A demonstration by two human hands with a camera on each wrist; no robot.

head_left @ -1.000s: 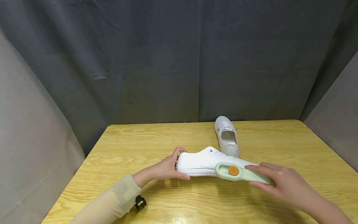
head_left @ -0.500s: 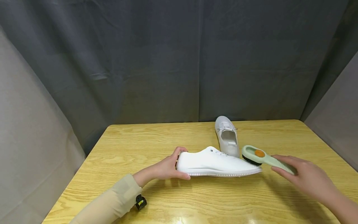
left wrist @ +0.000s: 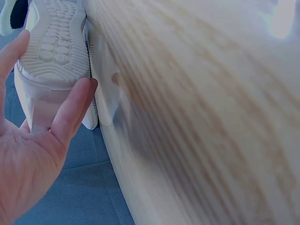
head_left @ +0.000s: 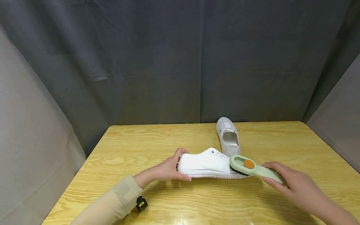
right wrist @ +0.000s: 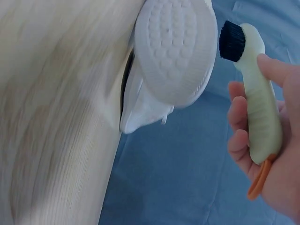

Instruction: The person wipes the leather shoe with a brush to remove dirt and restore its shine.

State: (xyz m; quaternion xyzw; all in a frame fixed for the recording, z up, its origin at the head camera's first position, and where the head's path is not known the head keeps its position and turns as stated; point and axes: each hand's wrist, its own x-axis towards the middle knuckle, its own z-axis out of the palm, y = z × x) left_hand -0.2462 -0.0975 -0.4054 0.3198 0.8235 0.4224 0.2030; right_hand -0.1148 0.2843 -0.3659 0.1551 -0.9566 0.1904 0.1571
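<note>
In the head view a white shoe [head_left: 203,164] is held sideways above the table, toe to the right. My left hand [head_left: 170,168] grips it by the heel, and the left wrist view shows its studded sole [left wrist: 58,42] between thumb and fingers. My right hand [head_left: 295,184] holds a pale green brush [head_left: 264,172] with an orange button and dark bristles. In the head view the brush head covers part of the shoe's toe. Fingers [right wrist: 238,112] curl round the brush handle [right wrist: 262,117] in the right wrist view, where an orange loop [right wrist: 261,180] hangs from its end.
A second white shoe [head_left: 226,134] stands on the wooden table [head_left: 149,140] behind the held one, near the back edge. A small black device [head_left: 141,203] is by the left sleeve [head_left: 115,197]. Dark cloth [head_left: 157,62] hangs behind the table.
My right hand with the brush moved right and up toward the toe tip, then came back left and down along the toe. The left hand and the held shoe stay nearly still.
</note>
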